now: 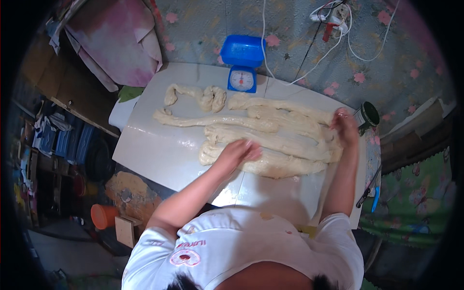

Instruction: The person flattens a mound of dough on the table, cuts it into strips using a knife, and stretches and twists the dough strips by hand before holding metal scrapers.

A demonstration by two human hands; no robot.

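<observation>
The left hand [240, 151] lies flat, fingers loose, on the long pale ropes of soft dough [270, 140] spread mid-board; the right hand [344, 126] grips their end near the white board's [159, 154] right edge. Pulled unevenly, a rope could tear or stick. A blue kitchen scale [242, 65] stands at the far edge, against floral wallpaper [299, 29].

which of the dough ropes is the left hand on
The nearest dough rope, at the board's front edge; the left hand rests on its left end. The other ropes lie farther back, toward the blue scale.
</observation>
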